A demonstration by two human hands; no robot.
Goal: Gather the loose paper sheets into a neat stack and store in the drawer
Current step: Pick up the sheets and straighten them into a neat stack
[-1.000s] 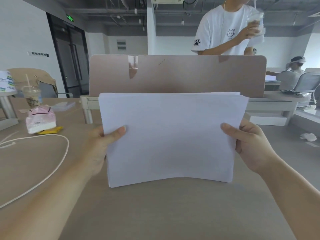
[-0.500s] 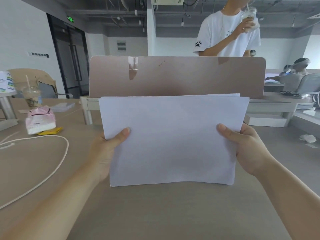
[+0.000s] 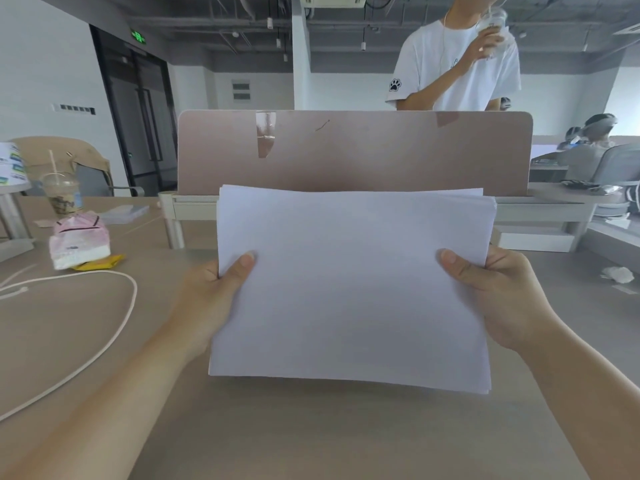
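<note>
Thumbs slid higher; paper stack (image 3: 349, 285) between left grip (image 3: 211, 296) and right grip (image 3: 502, 299).

Paper stack (image 3: 349, 285) held upright over tabletop (image 3: 311, 438), left hand (image 3: 211, 299) and right hand (image 3: 498, 296) gripping side edges.

Bare desk (image 3: 311, 438) in front; divider panel (image 3: 353, 150) behind; cable (image 3: 114, 327) left.
</note>
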